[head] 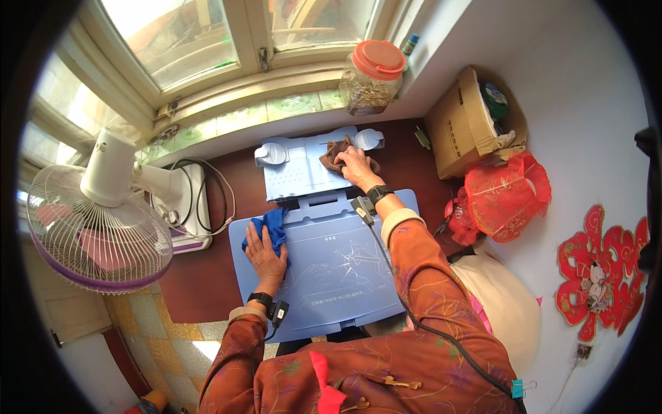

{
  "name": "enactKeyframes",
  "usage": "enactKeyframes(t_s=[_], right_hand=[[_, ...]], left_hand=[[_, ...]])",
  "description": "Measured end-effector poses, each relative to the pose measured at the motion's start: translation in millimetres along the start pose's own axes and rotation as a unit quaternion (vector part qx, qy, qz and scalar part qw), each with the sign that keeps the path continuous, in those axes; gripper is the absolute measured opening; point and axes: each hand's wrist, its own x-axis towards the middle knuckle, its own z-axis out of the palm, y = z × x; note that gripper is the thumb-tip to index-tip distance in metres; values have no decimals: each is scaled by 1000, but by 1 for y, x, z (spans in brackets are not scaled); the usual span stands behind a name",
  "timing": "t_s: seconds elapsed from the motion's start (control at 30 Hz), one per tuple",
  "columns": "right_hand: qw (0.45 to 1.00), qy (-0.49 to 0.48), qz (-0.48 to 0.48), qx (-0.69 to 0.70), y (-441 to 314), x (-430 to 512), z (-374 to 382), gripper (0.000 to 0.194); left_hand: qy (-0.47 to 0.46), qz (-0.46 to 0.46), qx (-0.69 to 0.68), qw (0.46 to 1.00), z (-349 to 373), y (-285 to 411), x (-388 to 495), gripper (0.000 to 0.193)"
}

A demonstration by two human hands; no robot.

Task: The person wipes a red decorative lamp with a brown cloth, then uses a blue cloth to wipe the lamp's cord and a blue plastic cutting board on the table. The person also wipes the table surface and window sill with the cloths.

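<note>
My left hand lies over a crumpled blue cloth, holding it against the rear left corner of a blue plastic desktop. Printed line drawings and writing mark that desktop. Farther back, my right hand grips a bunched brown cloth on the light-blue rear shelf panel. That panel has a rounded plastic holder at its left end and a second holder at its right. Both wrists wear black straps with small cabled devices.
A white fan with coiled cables stands left on the dark red table. An orange-lidded jar sits on the tiled windowsill. To the right are a cardboard box, a small green item and a red fabric lantern.
</note>
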Motion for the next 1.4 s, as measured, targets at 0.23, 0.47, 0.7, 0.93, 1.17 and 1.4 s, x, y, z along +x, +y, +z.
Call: enactKeyframes(t_s=[0.23,0.47,0.7,0.93,1.17,1.4], right_hand=[[996,-59,-48,-53,-81,6,54,33],[995,-76,-30,-65,-32,5,2,40],[996,77,11,-50,-72,63,1,22],[974,-91,-167,-127,-92,68,44,47],[975,-30,61,-213,-38,80,10,35],[989,-103,9,-104,-122,104,36,35]], left_hand=[[4,15,5,1000,-2,1,0,73],[14,22,17,1000,0,-2,0,75],[8,15,7,1000,0,-3,0,75],[8,17,1,1000,2,-5,-1,77],[10,21,-14,1000,-1,-4,0,77],[-1,21,-31,999,-3,-5,0,74]])
